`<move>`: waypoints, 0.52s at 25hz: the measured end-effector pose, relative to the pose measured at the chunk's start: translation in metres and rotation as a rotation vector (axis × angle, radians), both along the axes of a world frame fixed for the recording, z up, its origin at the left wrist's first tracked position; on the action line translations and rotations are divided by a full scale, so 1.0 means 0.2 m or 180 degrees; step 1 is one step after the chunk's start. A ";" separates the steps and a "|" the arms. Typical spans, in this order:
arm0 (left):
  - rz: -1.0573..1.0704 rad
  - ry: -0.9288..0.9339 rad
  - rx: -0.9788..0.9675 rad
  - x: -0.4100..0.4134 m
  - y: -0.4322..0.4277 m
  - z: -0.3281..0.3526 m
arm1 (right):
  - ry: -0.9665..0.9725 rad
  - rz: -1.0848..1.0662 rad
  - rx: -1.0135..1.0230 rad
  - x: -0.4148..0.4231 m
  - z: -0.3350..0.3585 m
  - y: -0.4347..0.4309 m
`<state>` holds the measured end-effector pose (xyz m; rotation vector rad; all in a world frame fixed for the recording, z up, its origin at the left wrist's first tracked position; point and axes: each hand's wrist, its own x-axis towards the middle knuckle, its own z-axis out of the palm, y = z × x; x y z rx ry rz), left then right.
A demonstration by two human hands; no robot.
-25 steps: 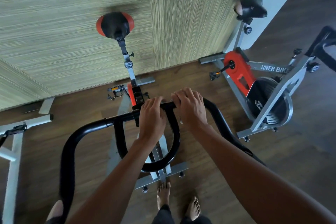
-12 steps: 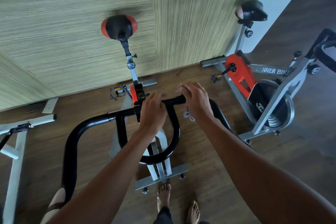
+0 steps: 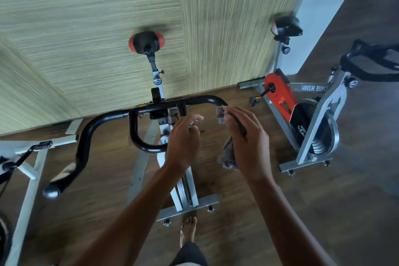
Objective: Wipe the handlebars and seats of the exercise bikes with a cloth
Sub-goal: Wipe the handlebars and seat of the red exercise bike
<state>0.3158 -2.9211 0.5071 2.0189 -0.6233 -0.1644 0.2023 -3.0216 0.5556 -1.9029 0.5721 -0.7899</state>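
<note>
Gripping a grey cloth [image 3: 228,156] against the right arm of the black handlebar [image 3: 103,119], the right hand [image 3: 248,142] curls its fingers over the bar, and the cloth's tail hangs below the palm. The left hand [image 3: 183,140] hovers just beside it, fingers loosely spread and holding nothing. The handlebar's crossbar runs left to right, with its ends bending back toward the person. The red-and-black seat [image 3: 146,43] lies beyond, by the panelled wall [image 3: 86,28].
</note>
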 end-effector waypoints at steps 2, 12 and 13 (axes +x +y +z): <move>-0.0122 -0.0001 -0.0049 -0.18 -0.05 0.03 | -0.0110 0.0010 -0.0030 -0.20 0.03 -0.03; -0.0662 0.0070 -0.0353 -0.46 -0.27 -0.07 | -0.0573 -0.0688 0.0283 -0.48 -0.27 -0.18; -0.0650 0.0014 -0.0431 -0.46 -0.27 -0.08 | -0.0631 -0.0707 0.0234 -0.46 -0.31 -0.16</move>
